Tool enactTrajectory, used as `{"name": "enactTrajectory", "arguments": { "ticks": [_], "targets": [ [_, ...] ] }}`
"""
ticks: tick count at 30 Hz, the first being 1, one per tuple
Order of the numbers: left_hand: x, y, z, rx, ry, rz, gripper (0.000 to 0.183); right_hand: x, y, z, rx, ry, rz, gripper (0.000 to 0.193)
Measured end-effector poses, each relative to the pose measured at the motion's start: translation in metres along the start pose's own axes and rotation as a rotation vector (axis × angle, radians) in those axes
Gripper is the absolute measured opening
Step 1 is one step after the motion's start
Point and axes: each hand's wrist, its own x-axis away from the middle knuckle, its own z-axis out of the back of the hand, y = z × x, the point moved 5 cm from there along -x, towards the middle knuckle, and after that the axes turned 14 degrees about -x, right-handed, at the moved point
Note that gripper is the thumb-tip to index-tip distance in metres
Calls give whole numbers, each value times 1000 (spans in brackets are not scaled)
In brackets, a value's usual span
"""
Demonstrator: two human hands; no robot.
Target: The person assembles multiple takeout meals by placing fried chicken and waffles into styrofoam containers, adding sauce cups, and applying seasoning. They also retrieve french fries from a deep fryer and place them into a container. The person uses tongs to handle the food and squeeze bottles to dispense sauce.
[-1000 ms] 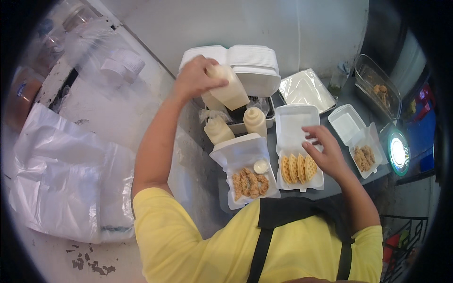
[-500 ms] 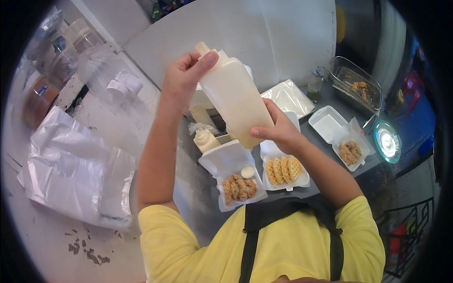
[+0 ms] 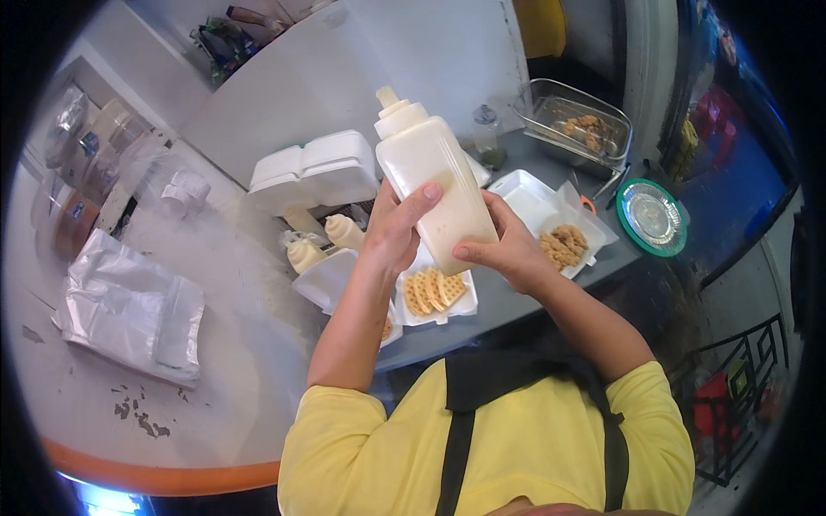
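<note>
Both my hands hold a big squeeze bottle (image 3: 437, 185), pale cream in colour, tilted with its nozzle up and to the left. My left hand (image 3: 403, 225) wraps its left side, thumb across the front. Around the lower right side and base is my right hand (image 3: 509, 245). Below the bottle, a foam box (image 3: 460, 308) holds several waffle pieces (image 3: 433, 290). Partly behind my left forearm is another foam box (image 3: 323, 279) with fried food. To the right, an opened foam box (image 3: 525, 193) has fried chicken (image 3: 564, 248) on paper.
Two smaller squeeze bottles (image 3: 305, 254) stand left, near stacked foam boxes (image 3: 331, 168). A glass dish (image 3: 624, 142) with fried pieces sits back right, beside a green-rimmed round lid (image 3: 651, 217). Plastic bags (image 3: 133, 305) lie on the left counter. A lidded jar (image 3: 488, 138) stands at the back.
My left hand has moved from the bottle's cap down to its body. The bottle now stands more upright. The view has shifted, bringing the boxes further left.
</note>
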Motion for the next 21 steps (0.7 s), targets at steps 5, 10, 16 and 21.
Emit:
{"name": "enactTrajectory", "arguments": {
  "ticks": [5, 10, 16, 21],
  "targets": [
    [2, -8, -57, 129, 26, 12, 67, 38, -34, 31, 136, -3, 49, 101],
    [17, -20, -80, 187, 102, 33, 75, 64, -53, 44, 389, 37, 108, 112],
    [70, -41, -37, 378, 67, -224, 95, 83, -69, -11, 556, -128, 361, 122],
    [101, -9, -8, 754, 18, -538, 106, 93, -53, -70, 530, -376, 621, 110]
  ]
}}
